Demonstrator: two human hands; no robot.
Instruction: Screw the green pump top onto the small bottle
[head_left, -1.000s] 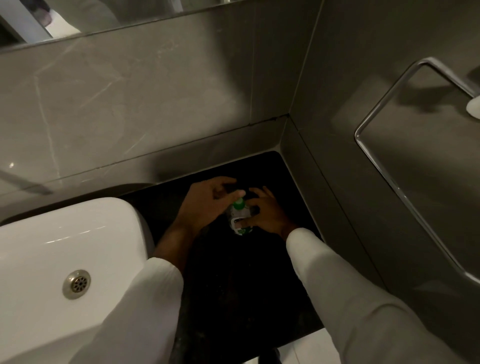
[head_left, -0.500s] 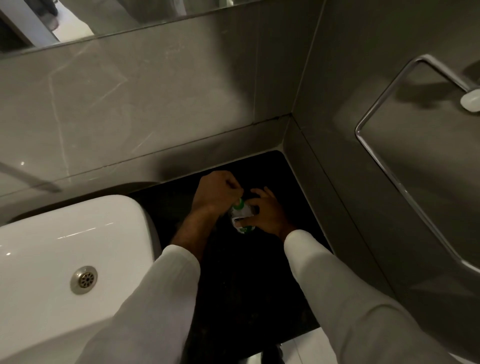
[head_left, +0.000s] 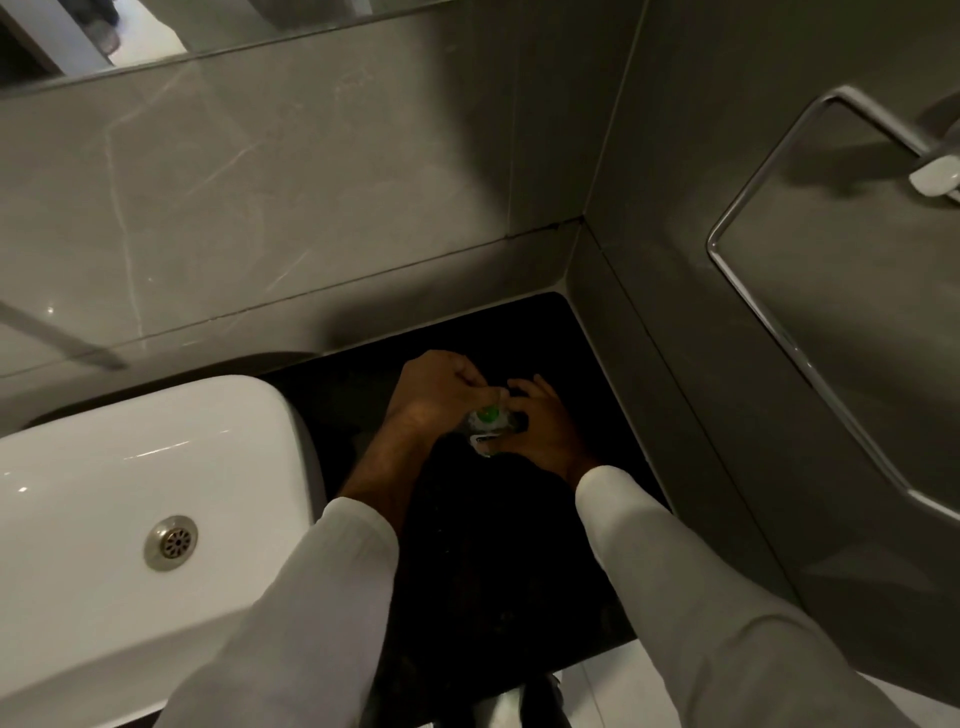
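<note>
A small clear bottle (head_left: 491, 435) with a white and green label stands on the black countertop (head_left: 498, 545) near the corner of the walls. The green pump top (head_left: 489, 414) sits on its neck. My left hand (head_left: 441, 392) is curled over the top, fingertips pinching the green pump top from the left. My right hand (head_left: 543, 423) wraps the bottle's body from the right and holds it. Most of the bottle is hidden between the two hands.
A white basin (head_left: 104, 493) with a metal drain (head_left: 171, 543) fills the left. Grey tiled walls meet in a corner just behind the hands. A chrome towel bar (head_left: 769, 312) juts from the right wall. A mirror edge (head_left: 156, 57) runs along the top.
My left hand has closed from spread fingers into a curled grip over the green pump top and turned on it. My right hand has stayed on the bottle.
</note>
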